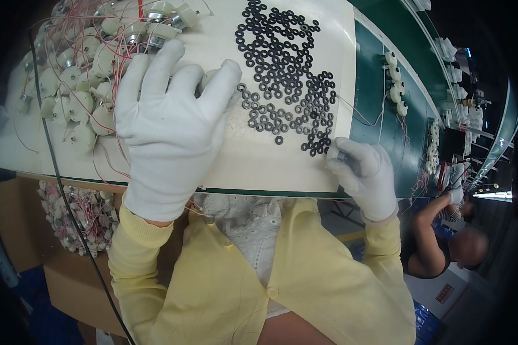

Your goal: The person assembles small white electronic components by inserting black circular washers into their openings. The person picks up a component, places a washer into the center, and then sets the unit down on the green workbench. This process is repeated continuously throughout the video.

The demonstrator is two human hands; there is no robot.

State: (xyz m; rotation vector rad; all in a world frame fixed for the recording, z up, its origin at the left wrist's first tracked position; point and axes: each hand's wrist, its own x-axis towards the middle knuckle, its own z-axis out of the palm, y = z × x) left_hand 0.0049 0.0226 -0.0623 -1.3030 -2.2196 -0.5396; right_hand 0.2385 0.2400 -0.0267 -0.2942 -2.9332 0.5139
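My left hand (170,123), in a white glove, is at the right edge of a pile of small motors (83,106) with white round housings and red and white wires. Between its thumb and bent index finger shows part of a pale round piece (208,79), apparently a motor; the glove hides the rest. At the table's front edge, my gloved right hand (367,175) pinches a small motor (333,153) with a white end, mostly covered by fingers. Many small black rings (279,69) lie spread flat between the hands, the nearest ones close to the right fingertips.
A white board (259,172) covers the tabletop. To the right, a green conveyor surface (365,75) carries white motors (395,86) in a row. Below left stands a cardboard box (75,276) of wired motors. A black cable (54,155) crosses the left side. Another person (437,247) sits at the right.
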